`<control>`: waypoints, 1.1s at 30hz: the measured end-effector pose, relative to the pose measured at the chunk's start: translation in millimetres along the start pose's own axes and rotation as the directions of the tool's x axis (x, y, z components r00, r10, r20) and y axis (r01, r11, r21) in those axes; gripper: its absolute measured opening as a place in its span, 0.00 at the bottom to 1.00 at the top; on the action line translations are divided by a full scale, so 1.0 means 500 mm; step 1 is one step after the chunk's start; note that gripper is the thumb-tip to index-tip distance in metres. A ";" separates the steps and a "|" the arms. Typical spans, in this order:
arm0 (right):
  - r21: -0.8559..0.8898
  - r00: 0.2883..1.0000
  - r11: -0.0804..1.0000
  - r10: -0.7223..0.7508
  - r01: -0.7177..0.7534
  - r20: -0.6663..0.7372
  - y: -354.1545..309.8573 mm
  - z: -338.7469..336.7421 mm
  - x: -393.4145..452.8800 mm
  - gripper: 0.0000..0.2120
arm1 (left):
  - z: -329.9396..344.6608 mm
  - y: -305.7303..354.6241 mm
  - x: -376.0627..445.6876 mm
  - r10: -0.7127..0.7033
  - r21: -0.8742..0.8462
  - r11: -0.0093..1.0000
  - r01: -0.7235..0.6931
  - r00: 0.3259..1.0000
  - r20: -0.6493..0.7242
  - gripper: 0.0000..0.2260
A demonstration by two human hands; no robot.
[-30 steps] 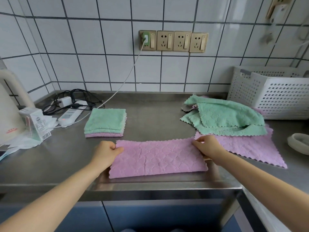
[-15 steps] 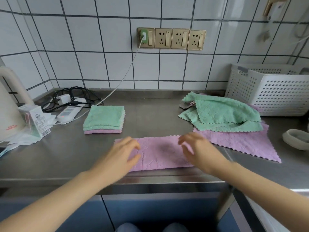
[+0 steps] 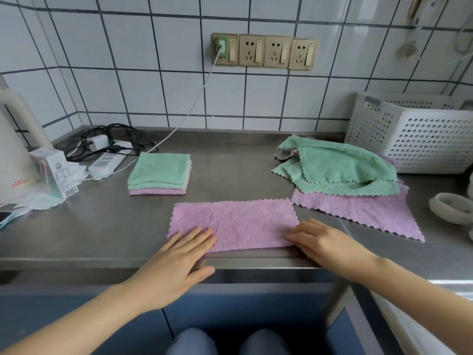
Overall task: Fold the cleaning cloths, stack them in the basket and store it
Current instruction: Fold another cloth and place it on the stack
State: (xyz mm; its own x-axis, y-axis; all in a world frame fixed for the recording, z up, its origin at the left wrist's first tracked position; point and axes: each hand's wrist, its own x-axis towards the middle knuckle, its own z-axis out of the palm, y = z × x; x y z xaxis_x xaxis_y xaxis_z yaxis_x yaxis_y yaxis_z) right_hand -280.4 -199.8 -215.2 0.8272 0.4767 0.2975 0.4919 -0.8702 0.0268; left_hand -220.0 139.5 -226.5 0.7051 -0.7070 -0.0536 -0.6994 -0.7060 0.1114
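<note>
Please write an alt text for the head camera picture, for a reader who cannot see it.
Two flat hands, left hand and right hand, press a half-folded pink cloth on a steel counter. Behind lie a folded stack, a loose cloth pile and a white basket.

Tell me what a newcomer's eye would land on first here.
First, the pink cloth folded into a strip at the counter's front edge, with the left hand and right hand flat on its near corners. Next, the loose heap of green cloths beside the white basket at right, and the neat folded stack at left.
</note>
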 end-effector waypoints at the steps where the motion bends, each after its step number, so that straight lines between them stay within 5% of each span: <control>1: -0.037 1.000 0.999 -0.011 0.011 0.009 -0.002 -0.001 0.003 0.11 | 0.000 0.000 0.001 -0.015 -0.009 1.000 0.015 1.000 -0.007 0.32; 6: 0.016 0.998 1.000 0.008 -0.007 -0.062 -0.044 -0.019 0.028 0.11 | -0.013 0.018 0.036 -0.117 -0.004 0.993 0.117 0.990 -0.083 0.42; 15: 0.517 0.992 0.855 0.099 -0.045 -0.077 -0.180 -0.117 0.079 0.05 | -0.018 0.135 0.084 0.022 -0.407 0.906 -0.120 0.971 -0.238 0.08; 18: 0.610 0.975 0.779 0.218 -0.145 -0.046 -0.141 -0.121 0.071 0.06 | -0.004 0.104 0.074 0.140 -0.468 0.858 -0.214 0.972 -0.187 0.18; 21: 0.425 0.954 0.864 0.299 -0.270 -0.003 -0.073 -0.085 0.060 0.14 | 0.001 0.068 0.049 0.181 -0.512 0.826 -0.234 0.972 -0.153 0.26; 24: 0.272 0.978 0.941 0.177 -0.201 0.109 -0.064 -0.041 0.055 0.18 | -0.004 0.045 0.026 0.151 -0.582 0.784 -0.215 0.976 -0.157 0.29; 33: 0.406 0.977 0.902 -0.193 0.143 0.085 -0.149 0.007 0.095 0.30 | 0.006 -0.023 -0.029 -0.039 -0.714 0.676 -0.182 0.959 -0.282 0.15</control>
State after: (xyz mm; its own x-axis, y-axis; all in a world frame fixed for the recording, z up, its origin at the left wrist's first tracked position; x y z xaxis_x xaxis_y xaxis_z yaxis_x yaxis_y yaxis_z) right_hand -277.0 -112.0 -206.3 0.7365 0.6447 0.2048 0.6728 -0.6667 -0.3209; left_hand -222.4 157.9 -230.1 0.7364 -0.6383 0.2242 -0.5183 -0.3193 0.7933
